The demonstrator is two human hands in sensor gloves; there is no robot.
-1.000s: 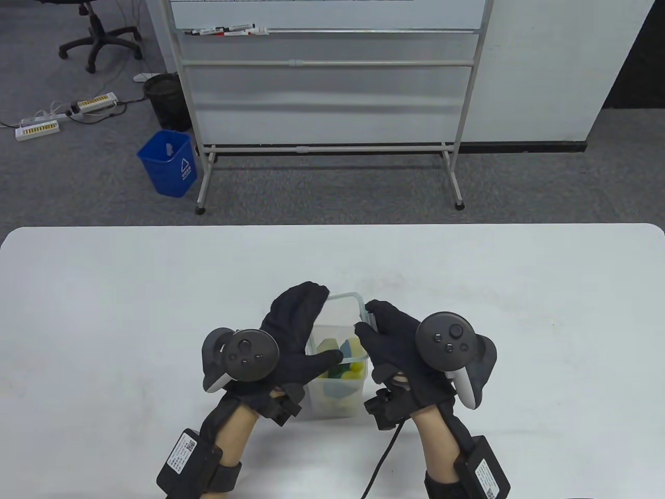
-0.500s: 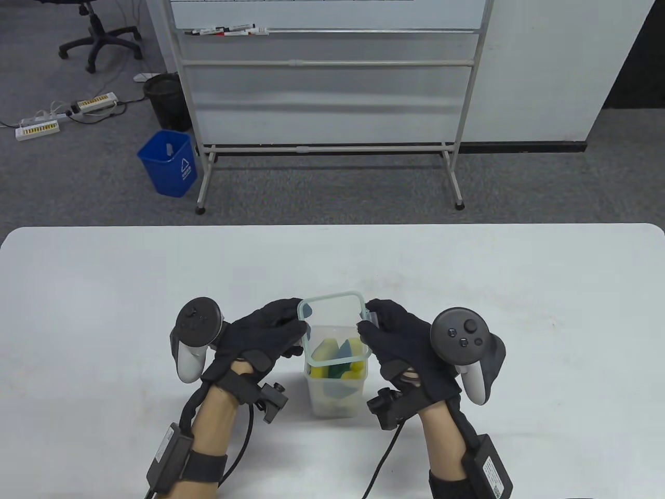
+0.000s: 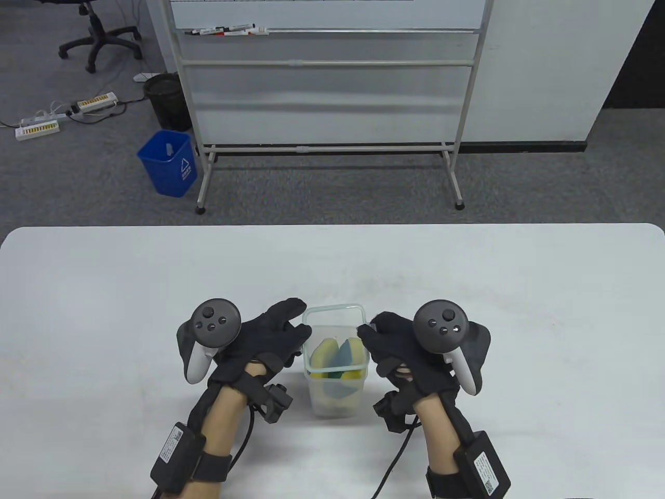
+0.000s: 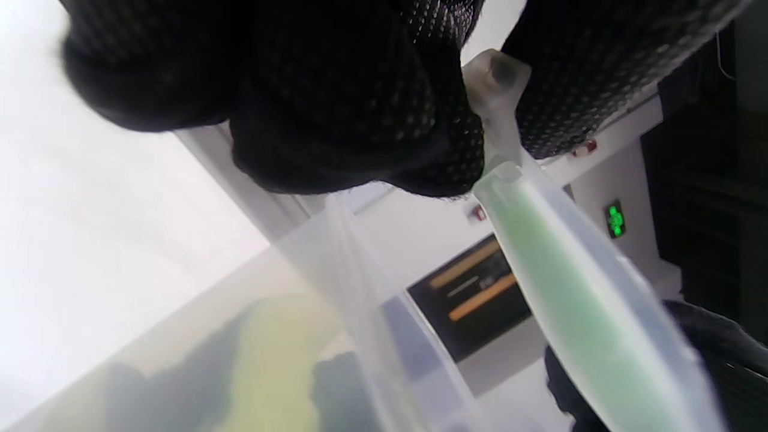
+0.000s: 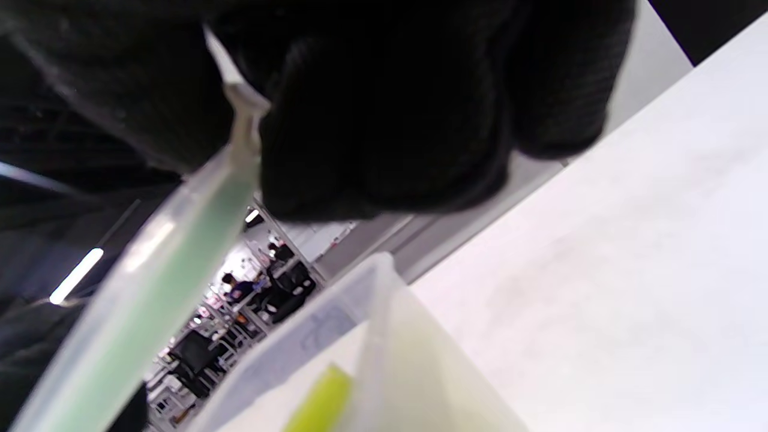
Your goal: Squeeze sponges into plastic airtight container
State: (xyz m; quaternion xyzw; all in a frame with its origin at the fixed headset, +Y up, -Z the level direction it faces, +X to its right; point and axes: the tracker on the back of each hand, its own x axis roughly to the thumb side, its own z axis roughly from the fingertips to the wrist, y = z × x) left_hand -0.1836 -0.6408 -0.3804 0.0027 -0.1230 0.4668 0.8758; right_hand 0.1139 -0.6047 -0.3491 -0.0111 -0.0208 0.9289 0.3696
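A clear plastic container [image 3: 336, 397] stands on the white table near the front edge, with yellow, green and blue sponges [image 3: 332, 357] packed inside. A clear lid with a pale green seal [image 3: 335, 309] sits over its mouth. My left hand [image 3: 296, 325] pinches the lid's left edge and my right hand [image 3: 366, 332] pinches its right edge. In the left wrist view my fingers [image 4: 360, 120] grip the lid's tab [image 4: 497, 78], and the lid [image 4: 576, 288] is a little above the container wall [image 4: 354, 270]. The right wrist view shows the same hold on the lid [image 5: 150, 270] above the container [image 5: 384, 336].
The white table [image 3: 519, 312] stretches wide on both sides of the container. Beyond its far edge stand a whiteboard frame [image 3: 332, 145] and a blue bin [image 3: 169, 162] on the floor.
My left hand left the container's mouth, moved to the left side and took the lid's left edge. The lid has come down lower over the container. My right hand kept its hold.
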